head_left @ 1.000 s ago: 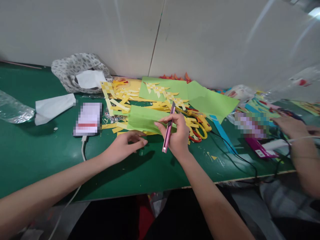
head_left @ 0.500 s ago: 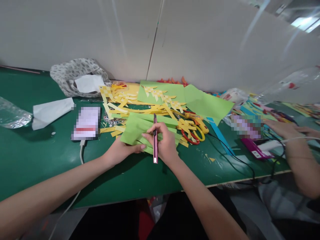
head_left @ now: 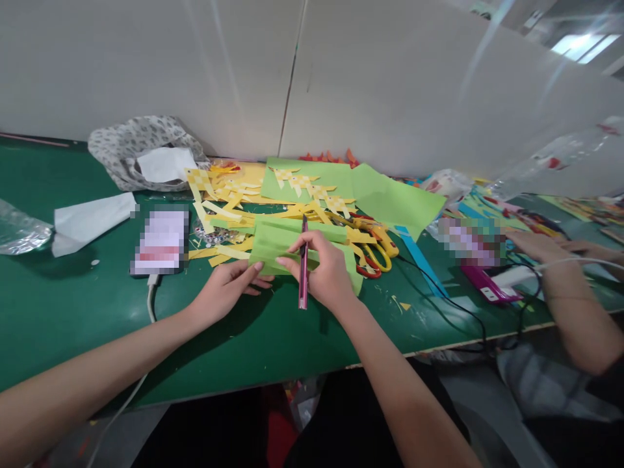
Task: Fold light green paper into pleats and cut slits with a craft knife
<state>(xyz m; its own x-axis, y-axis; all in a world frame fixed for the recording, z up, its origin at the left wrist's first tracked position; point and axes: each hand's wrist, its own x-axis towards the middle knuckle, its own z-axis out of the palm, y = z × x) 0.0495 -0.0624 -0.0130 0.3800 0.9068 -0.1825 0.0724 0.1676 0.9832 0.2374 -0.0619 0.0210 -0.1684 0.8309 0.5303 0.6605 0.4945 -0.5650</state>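
Nearest on the green desk (head_left: 273, 344), the left hand (head_left: 227, 286) is half curled, its thumb and fingers pinching the near left edge of the green paper (head_left: 270, 239). The right hand (head_left: 331, 273) is closed around a pink cutter (head_left: 303, 279), its thumb and forefinger over that same paper, which lies between the hands. To the left is a phone (head_left: 160, 242) with a cable plugged in; small round pieces (head_left: 209, 237) lie beside it, though whether a packet holds them I cannot tell. A clear plastic bottle (head_left: 22, 234) is at the far left, its contents unclear. Beyond the paper are yellow strips (head_left: 229, 250) and scissors (head_left: 384, 261). Farther back, against the wall, a patterned cloth bag (head_left: 112, 153) gapes open, with white tissue (head_left: 168, 164) in its mouth.
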